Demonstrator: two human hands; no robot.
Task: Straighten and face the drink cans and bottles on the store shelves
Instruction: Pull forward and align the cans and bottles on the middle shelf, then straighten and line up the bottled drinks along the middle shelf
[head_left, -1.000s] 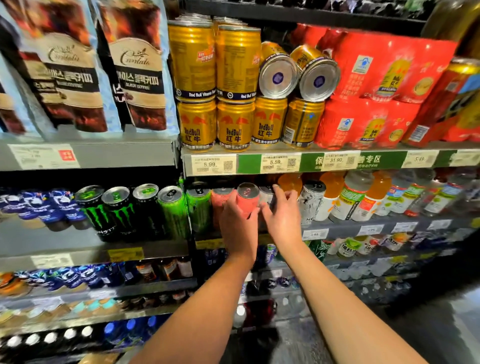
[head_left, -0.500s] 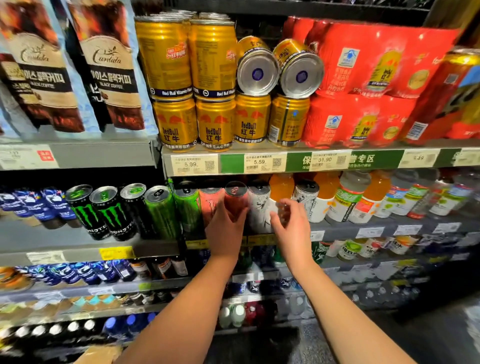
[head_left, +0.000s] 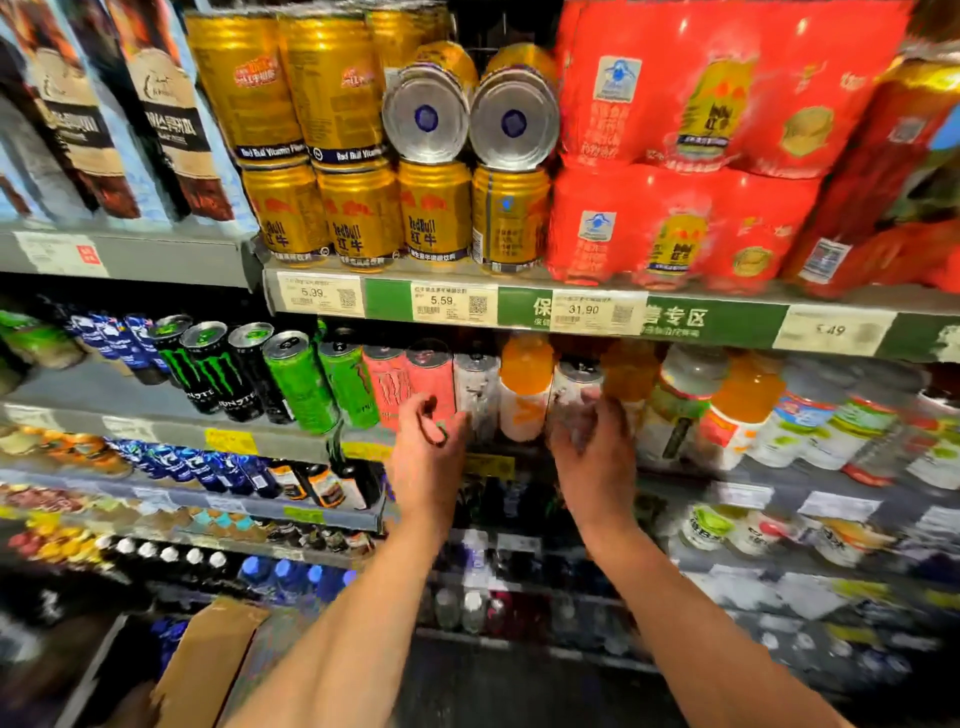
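Head view: two pink cans upright mid-shelf beside two green cans and three black cans, left hand loosely curled, holding nothing, below pink cans, right hand blurred at white can, grip unclear.

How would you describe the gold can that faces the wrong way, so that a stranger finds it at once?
Start at the green price rail and look at the gold cans standing just above it. The rightmost upright can, beside the red packs, is the one. Its neighbours show the Red Bull name, while it shows only small print and a seam.
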